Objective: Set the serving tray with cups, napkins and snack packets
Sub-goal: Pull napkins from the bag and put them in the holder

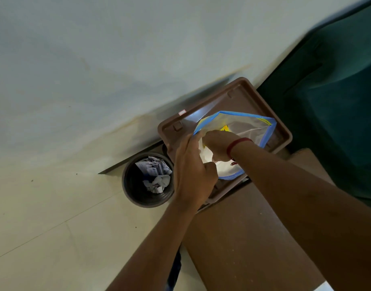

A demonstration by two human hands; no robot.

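far left: pale floor (54, 206), then a dark round bin (136, 198) w/ crumpled scrap paper (157, 175) inside, parked just beside the table corner, prob. for wrappers.

next, left hand (193, 173): fingers and thumb curled, clamped on the near edge of a clear bag (249, 127) w/ blue trim. looks like a steadying hold, keeping the mouth of the bag open and stopping it sliding while the other hand works.

bag lies flat on the brown tray (228, 95), which sits at the far end of the brown table (243, 238), one corner overhanging toward the bin. white napkins (206, 155) bunched at the bag's mouth, between the two hands; something yellow deeper in, too blurred to name.

right hand (217, 143), w/ red band (238, 143) at the wrist: reaching into the bag's mouth from the right, knuckles up, fingers bent down onto the napkins. fingertips hidden behind the left hand and paper, so cannot tell if pinching a napkin or only touching.

judgement: napkin step underway, early on. no cups or snack packets visible on the tray.

far right: dark green seat (337, 101), not involved.
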